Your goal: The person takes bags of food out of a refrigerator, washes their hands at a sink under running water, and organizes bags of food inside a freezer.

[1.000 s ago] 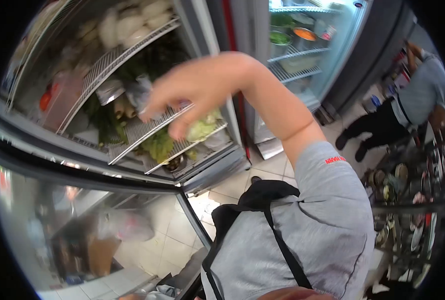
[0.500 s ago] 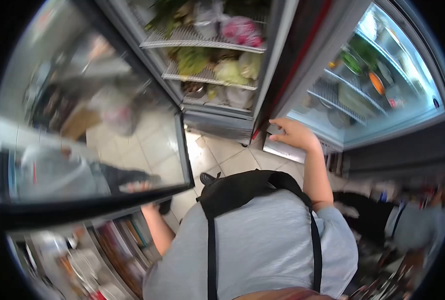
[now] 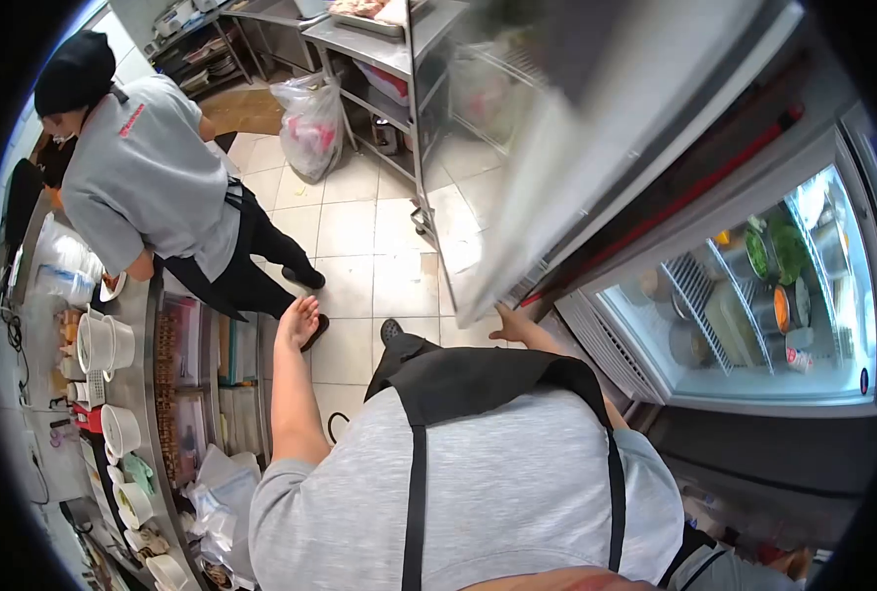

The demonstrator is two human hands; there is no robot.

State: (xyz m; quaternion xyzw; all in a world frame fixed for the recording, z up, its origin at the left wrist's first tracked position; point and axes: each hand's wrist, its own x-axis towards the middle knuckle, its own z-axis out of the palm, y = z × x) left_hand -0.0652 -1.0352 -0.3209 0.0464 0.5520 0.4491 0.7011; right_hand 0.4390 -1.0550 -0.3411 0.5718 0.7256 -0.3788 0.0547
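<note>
My left hand (image 3: 301, 320) is held out over the tiled floor, palm turned up, fingers loosely open and holding nothing. The swinging refrigerator door (image 3: 487, 246), with a glass pane, is blurred by motion and stands apart from this hand. Close to the door's lower edge is my right hand (image 3: 517, 326), its fingers apart; I cannot tell whether it touches the door. To the right, a lit glass-front refrigerator (image 3: 616, 335) holds green vegetables (image 3: 775, 251) and an orange item (image 3: 781, 309) on wire shelves.
A co-worker (image 3: 158, 187) in a grey shirt stands at the left counter (image 3: 138, 364), which carries white tubs (image 3: 105, 340). Farther off are a clear plastic bag (image 3: 310, 128) on the tiled floor (image 3: 350, 286) and a steel table (image 3: 384, 49). Another person's grey sleeve (image 3: 744, 571) shows lower right.
The refrigerator door has swung from the left across to the right, covering the shelves of leafy vegetables. My left hand has come away from the door. The view has turned left.
</note>
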